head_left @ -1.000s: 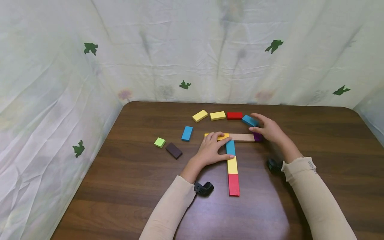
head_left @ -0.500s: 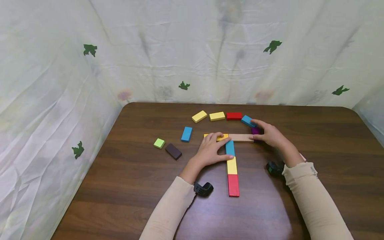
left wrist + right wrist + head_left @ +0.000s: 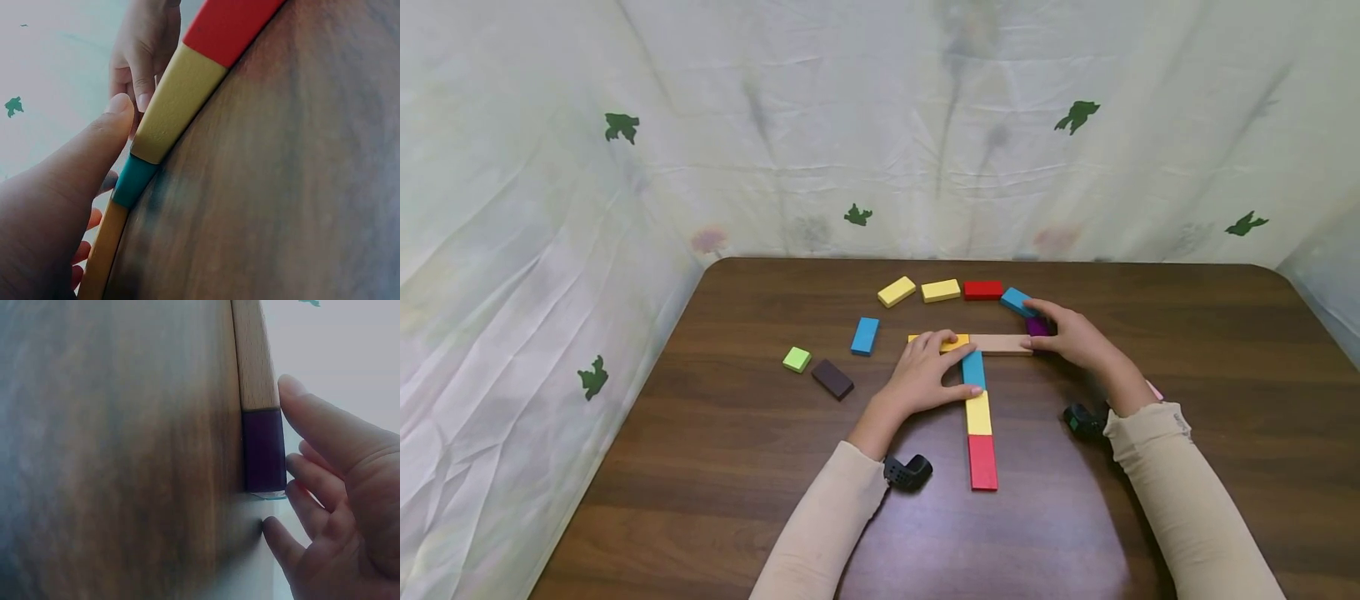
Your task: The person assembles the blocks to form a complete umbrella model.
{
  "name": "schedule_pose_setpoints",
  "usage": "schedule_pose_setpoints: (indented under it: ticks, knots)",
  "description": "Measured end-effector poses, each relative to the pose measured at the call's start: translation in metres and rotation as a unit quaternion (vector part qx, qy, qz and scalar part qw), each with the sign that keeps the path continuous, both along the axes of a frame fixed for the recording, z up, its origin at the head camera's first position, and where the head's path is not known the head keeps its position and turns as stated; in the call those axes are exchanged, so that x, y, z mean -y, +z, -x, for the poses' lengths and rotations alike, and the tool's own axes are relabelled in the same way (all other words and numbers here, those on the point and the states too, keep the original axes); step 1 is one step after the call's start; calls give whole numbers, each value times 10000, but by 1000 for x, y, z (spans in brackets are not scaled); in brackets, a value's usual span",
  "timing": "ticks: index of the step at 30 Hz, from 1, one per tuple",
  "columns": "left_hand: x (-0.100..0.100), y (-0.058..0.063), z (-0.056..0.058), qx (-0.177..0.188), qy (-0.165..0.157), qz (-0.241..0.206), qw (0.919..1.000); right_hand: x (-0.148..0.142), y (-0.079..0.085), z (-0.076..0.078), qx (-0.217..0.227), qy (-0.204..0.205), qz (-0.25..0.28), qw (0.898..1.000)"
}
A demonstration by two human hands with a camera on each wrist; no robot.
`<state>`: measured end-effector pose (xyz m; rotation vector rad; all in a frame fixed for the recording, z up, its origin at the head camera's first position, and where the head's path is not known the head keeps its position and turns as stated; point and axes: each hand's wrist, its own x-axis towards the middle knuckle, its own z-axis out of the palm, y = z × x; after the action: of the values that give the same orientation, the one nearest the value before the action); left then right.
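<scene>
My left hand (image 3: 927,371) rests over the row of wooden blocks, fingers on the orange block (image 3: 956,342) and thumb by the seam between a blue block (image 3: 973,368) and a yellow block (image 3: 977,414). A red block (image 3: 982,462) ends that column. My right hand (image 3: 1078,342) spans the purple block (image 3: 1036,326), its thumb at the end of the plain wood block (image 3: 1002,344) and its index fingertip at the slanted blue block (image 3: 1016,301). In the right wrist view, the purple block (image 3: 263,450) meets the wood block, with the fingers spread beyond it.
Farther back lie a red block (image 3: 982,290) and two yellow blocks (image 3: 940,291). Left of my left hand are a blue block (image 3: 865,336), a dark brown block (image 3: 832,379) and a small green block (image 3: 797,359). A pink piece (image 3: 1154,389) shows by the right sleeve.
My right hand has shifted down slightly, its thumb coming onto the wood block's end and its index finger to the slanted blue block; more of the purple block shows. The left hand stays put.
</scene>
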<state>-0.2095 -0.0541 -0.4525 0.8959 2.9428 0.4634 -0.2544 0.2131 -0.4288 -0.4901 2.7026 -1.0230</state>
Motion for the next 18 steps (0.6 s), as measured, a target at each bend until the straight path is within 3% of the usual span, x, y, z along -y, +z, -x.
schedule_pose_setpoints:
  ticks: [10,18]
  knots:
    - [0,5,1,-195,-53,35,9998,1,0,1,-68,43,21,10000]
    - [10,18,1,-564,-55,-268,9980,1,-1,1,-23,36,40,10000]
